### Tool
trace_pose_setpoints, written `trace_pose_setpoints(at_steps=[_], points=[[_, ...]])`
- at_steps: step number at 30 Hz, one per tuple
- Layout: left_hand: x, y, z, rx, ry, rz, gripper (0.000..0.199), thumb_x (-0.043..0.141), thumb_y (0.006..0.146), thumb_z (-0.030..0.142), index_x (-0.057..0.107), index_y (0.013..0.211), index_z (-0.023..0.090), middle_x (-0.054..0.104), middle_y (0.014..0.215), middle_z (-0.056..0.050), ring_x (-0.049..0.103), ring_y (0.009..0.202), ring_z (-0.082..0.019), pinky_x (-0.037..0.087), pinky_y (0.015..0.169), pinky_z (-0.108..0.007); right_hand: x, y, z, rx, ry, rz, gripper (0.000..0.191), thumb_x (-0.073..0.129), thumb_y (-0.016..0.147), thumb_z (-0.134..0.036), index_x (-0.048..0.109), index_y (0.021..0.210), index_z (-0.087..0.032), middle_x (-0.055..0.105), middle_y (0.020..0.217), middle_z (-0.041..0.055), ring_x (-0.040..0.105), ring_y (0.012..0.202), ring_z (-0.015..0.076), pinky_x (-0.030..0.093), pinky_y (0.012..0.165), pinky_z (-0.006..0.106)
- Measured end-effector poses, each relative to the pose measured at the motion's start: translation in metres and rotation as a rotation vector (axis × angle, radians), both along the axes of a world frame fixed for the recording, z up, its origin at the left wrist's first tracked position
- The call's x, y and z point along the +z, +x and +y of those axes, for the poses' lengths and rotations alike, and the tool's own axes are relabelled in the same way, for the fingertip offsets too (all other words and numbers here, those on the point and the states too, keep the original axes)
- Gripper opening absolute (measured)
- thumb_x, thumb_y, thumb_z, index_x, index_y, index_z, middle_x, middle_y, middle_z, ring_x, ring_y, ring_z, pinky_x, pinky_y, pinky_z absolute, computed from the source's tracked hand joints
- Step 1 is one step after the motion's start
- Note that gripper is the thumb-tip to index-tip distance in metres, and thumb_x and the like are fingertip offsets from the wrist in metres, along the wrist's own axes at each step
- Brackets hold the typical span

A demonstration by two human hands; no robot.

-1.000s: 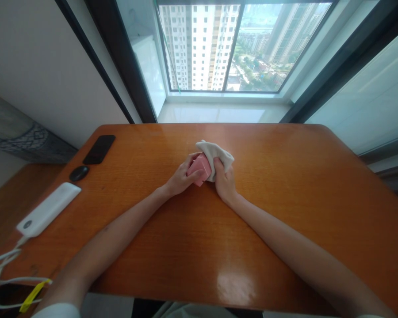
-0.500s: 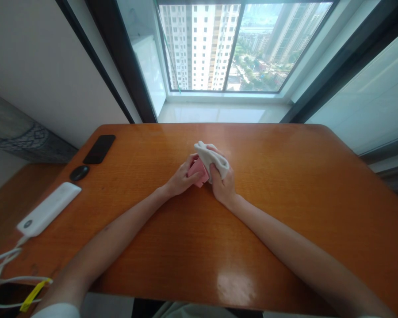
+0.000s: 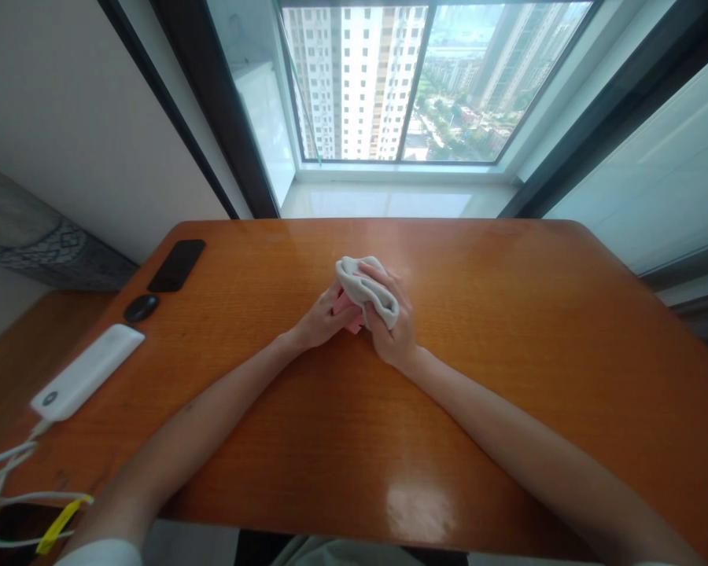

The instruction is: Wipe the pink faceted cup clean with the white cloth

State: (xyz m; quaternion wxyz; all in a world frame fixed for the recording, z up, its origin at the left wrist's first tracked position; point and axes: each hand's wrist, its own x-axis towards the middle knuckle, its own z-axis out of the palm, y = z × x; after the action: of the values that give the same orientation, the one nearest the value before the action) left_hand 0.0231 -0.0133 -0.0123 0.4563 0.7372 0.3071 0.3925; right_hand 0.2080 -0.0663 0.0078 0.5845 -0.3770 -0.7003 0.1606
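My left hand [image 3: 323,318] is closed around a small pink box-like object [image 3: 349,316] over the middle of the table; its exact kind does not show. A folded white cloth [image 3: 366,287] is gripped in my right hand [image 3: 396,326], thumb on the near side and fingers over the far side. The cloth lies against the top of the pink object and hides much of it. Both hands are close together, with the cloth between them.
On the left of the wooden table [image 3: 507,393] lie a black phone [image 3: 177,266], a black mouse [image 3: 141,308] and a white power strip [image 3: 88,371]. Its white cable [image 3: 12,456] with a yellow tie [image 3: 62,525] loops at the near left corner. A window [image 3: 413,86] is beyond the table.
My right hand has moved the cloth slightly left, over the top of the pink object, covering more of it. My left hand has stayed nearly in place.
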Motion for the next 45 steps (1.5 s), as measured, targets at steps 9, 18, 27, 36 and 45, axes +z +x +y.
trace_pose_setpoints(at_steps=[9, 18, 27, 36, 45], points=[[0.0003, -0.0008, -0.0006, -0.002, 0.005, 0.014, 0.071, 0.068, 0.097, 0.069, 0.055, 0.144, 0.018, 0.072, 0.127, -0.011, 0.069, 0.112, -0.029, 0.056, 0.104, -0.042, -0.0012, 0.0006, 0.0007, -0.037, -0.059, 0.054, 0.042, 0.053, 0.110, -0.050, 0.071, 0.143, -0.032, 0.071, 0.151, 0.0088, 0.061, 0.146, 0.0345, 0.044, 0.127, 0.061], [0.0038, -0.0004, -0.0017, 0.016, -0.015, 0.024, 0.075, 0.070, 0.097, 0.066, 0.051, 0.151, 0.017, 0.071, 0.132, -0.013, 0.069, 0.111, -0.029, 0.056, 0.101, -0.040, -0.0040, -0.0007, 0.0058, -0.124, -0.257, 0.233, 0.046, 0.048, 0.111, -0.054, 0.075, 0.134, -0.025, 0.079, 0.130, 0.0117, 0.073, 0.128, 0.0348, 0.055, 0.115, 0.060], [0.0029, -0.0003, -0.0005, 0.032, -0.025, 0.029, 0.075, 0.069, 0.097, 0.069, 0.052, 0.150, 0.017, 0.071, 0.129, -0.012, 0.069, 0.107, -0.028, 0.057, 0.099, -0.040, -0.0044, -0.0007, 0.0056, -0.108, -0.180, 0.181, 0.043, 0.048, 0.113, -0.049, 0.072, 0.141, -0.028, 0.077, 0.138, 0.0113, 0.069, 0.135, 0.0333, 0.051, 0.121, 0.061], [-0.0008, -0.0007, 0.0010, -0.011, -0.006, 0.005, 0.070, 0.067, 0.098, 0.071, 0.059, 0.142, 0.017, 0.072, 0.133, -0.013, 0.068, 0.119, -0.032, 0.055, 0.109, -0.045, -0.0012, -0.0002, 0.0017, -0.042, -0.046, 0.012, 0.045, 0.051, 0.111, -0.053, 0.071, 0.144, -0.031, 0.070, 0.151, 0.0088, 0.060, 0.147, 0.0346, 0.044, 0.128, 0.060], [-0.0019, -0.0011, -0.0002, -0.017, 0.026, 0.005, 0.067, 0.068, 0.097, 0.071, 0.061, 0.138, 0.019, 0.073, 0.127, -0.011, 0.069, 0.115, -0.030, 0.056, 0.106, -0.043, -0.0002, 0.0005, -0.0014, 0.002, 0.081, -0.040, 0.041, 0.057, 0.109, -0.043, 0.069, 0.146, -0.031, 0.068, 0.154, 0.0089, 0.058, 0.149, 0.0340, 0.042, 0.128, 0.058]])
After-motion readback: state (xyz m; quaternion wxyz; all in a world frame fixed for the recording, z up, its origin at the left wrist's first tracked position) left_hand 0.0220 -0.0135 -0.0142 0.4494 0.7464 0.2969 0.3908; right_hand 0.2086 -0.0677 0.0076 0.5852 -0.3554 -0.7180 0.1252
